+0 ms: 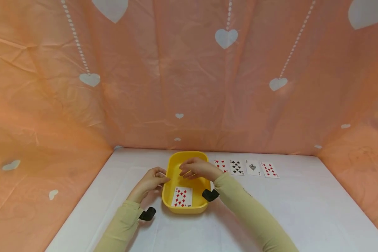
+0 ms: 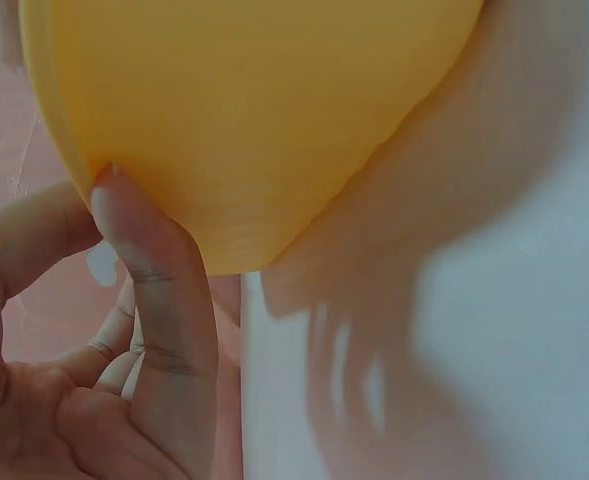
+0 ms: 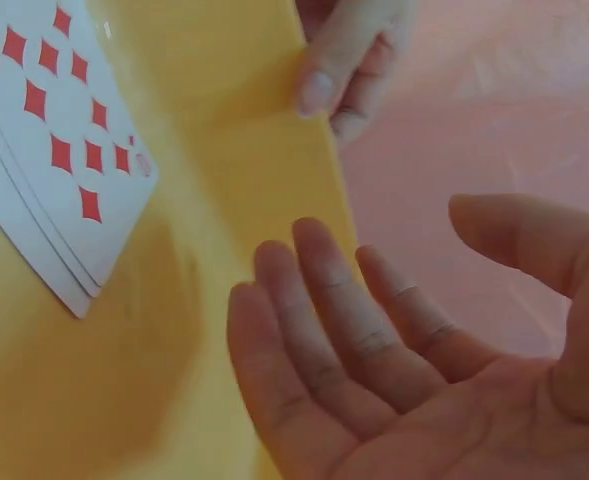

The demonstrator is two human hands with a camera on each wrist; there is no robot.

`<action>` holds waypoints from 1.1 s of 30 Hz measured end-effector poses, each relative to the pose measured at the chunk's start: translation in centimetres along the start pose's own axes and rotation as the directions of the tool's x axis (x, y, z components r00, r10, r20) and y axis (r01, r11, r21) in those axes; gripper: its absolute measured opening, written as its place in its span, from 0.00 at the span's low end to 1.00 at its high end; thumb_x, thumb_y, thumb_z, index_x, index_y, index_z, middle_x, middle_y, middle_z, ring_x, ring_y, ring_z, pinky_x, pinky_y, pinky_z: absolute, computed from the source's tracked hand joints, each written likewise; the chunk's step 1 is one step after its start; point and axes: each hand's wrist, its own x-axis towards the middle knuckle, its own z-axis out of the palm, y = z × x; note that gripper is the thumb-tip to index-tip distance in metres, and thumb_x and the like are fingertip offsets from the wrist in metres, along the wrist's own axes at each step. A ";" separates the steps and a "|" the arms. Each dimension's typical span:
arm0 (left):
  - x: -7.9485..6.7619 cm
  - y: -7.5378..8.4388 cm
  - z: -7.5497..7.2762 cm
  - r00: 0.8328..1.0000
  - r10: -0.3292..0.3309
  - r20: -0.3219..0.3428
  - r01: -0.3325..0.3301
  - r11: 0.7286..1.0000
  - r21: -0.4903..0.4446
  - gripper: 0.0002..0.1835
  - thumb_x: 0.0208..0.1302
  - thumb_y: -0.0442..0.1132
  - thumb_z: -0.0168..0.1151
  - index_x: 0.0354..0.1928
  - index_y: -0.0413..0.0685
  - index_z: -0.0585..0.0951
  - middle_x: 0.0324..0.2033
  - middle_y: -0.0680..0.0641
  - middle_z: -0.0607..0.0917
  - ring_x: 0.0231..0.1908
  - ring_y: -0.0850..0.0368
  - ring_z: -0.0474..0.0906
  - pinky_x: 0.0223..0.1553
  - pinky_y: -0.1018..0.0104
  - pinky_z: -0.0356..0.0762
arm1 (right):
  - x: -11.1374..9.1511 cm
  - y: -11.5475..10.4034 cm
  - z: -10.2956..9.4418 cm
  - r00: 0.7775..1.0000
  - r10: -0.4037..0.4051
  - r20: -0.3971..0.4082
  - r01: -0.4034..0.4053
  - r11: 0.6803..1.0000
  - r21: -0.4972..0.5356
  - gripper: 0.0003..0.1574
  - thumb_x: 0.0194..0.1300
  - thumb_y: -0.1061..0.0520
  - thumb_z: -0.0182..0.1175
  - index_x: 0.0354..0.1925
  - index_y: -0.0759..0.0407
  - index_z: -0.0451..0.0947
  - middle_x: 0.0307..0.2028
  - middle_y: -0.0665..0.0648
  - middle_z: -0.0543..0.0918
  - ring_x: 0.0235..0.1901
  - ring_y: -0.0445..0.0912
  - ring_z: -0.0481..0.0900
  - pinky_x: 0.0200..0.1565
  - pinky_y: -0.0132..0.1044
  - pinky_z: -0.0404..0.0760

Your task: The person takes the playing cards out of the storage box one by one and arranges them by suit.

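A yellow plastic tub (image 1: 189,210) stands on the table, in front of both arms. My left hand (image 1: 148,183) pinches its left rim between thumb (image 2: 154,250) and forefinger. Over the inside of the tub is my right hand (image 1: 199,168), its fingers loosely spread; the right wrist view shows the palm (image 3: 474,430) holding nothing. A small pile of playing cards lies at the tub's near end, a ten of diamonds (image 3: 64,130) on top, with edges of other cards showing beneath it.
Right of the tub, face-up cards lie in a row: a hearts card (image 1: 221,165) partly behind the right arm, a clubs card (image 1: 237,168), an ace of spades (image 1: 253,168) and a diamonds card (image 1: 270,170). An orange curtain (image 1: 189,87) with hearts encloses the white table (image 1: 302,210).
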 end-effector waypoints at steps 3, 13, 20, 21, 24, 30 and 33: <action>0.0 0.0 0.0 1.000 0.022 0.008 -0.022 1.000 0.003 0.17 0.59 0.32 0.65 0.47 0.34 0.72 0.30 0.43 0.81 0.25 0.54 0.78 0.29 0.60 0.78 | 0.3 0.3 0.3 1.000 0.021 -0.009 -0.021 0.999 -0.035 0.25 0.69 0.53 0.54 0.55 0.72 0.72 0.44 0.64 0.83 0.48 0.59 0.79 0.51 0.48 0.77; 0.1 0.1 0.0 0.999 0.033 0.007 -0.033 0.999 -0.003 0.16 0.60 0.32 0.65 0.47 0.34 0.72 0.29 0.44 0.79 0.26 0.54 0.78 0.30 0.60 0.78 | 1.0 1.0 0.9 0.991 0.123 -0.061 -0.131 0.977 -0.166 0.22 0.65 0.50 0.59 0.48 0.66 0.79 0.37 0.63 0.84 0.38 0.53 0.82 0.44 0.46 0.79; 0.2 0.2 0.1 1.000 0.026 -0.003 -0.026 1.000 0.007 0.16 0.60 0.32 0.65 0.47 0.34 0.73 0.30 0.43 0.79 0.26 0.53 0.78 0.30 0.60 0.79 | 0.8 1.0 1.0 0.985 0.162 -0.055 -0.170 0.964 -0.203 0.21 0.64 0.47 0.60 0.44 0.64 0.80 0.35 0.62 0.84 0.36 0.54 0.82 0.40 0.44 0.80; 0.2 0.2 0.2 1.000 0.027 -0.004 -0.027 1.000 0.009 0.16 0.60 0.32 0.65 0.47 0.34 0.73 0.30 0.43 0.79 0.26 0.53 0.77 0.29 0.60 0.79 | 0.8 1.0 1.1 0.985 0.169 -0.045 -0.174 0.962 -0.210 0.21 0.64 0.47 0.60 0.43 0.65 0.80 0.35 0.62 0.85 0.36 0.55 0.82 0.40 0.44 0.80; 0.3 0.1 0.3 1.000 0.019 -0.008 -0.019 1.000 0.013 0.16 0.60 0.32 0.65 0.47 0.35 0.73 0.30 0.43 0.79 0.25 0.53 0.77 0.29 0.61 0.78 | 0.6 1.1 1.3 0.984 0.180 -0.013 -0.178 0.959 -0.220 0.21 0.64 0.48 0.59 0.42 0.65 0.81 0.36 0.64 0.85 0.36 0.56 0.82 0.40 0.45 0.80; 0.2 0.0 0.3 1.000 0.012 -0.003 -0.012 1.000 0.007 0.16 0.60 0.33 0.65 0.47 0.36 0.73 0.31 0.43 0.80 0.26 0.54 0.78 0.28 0.62 0.77 | 0.7 1.1 1.5 0.982 0.188 0.008 -0.180 0.949 -0.259 0.19 0.64 0.49 0.60 0.39 0.65 0.82 0.33 0.62 0.84 0.31 0.52 0.80 0.36 0.43 0.78; 0.1 0.0 0.3 1.000 0.014 0.000 -0.014 1.000 0.002 0.16 0.59 0.32 0.65 0.47 0.35 0.73 0.30 0.44 0.80 0.25 0.55 0.77 0.27 0.62 0.77 | 0.8 1.3 1.5 0.983 0.181 0.018 -0.168 0.942 -0.291 0.16 0.63 0.51 0.62 0.37 0.64 0.83 0.28 0.57 0.82 0.27 0.47 0.76 0.33 0.38 0.75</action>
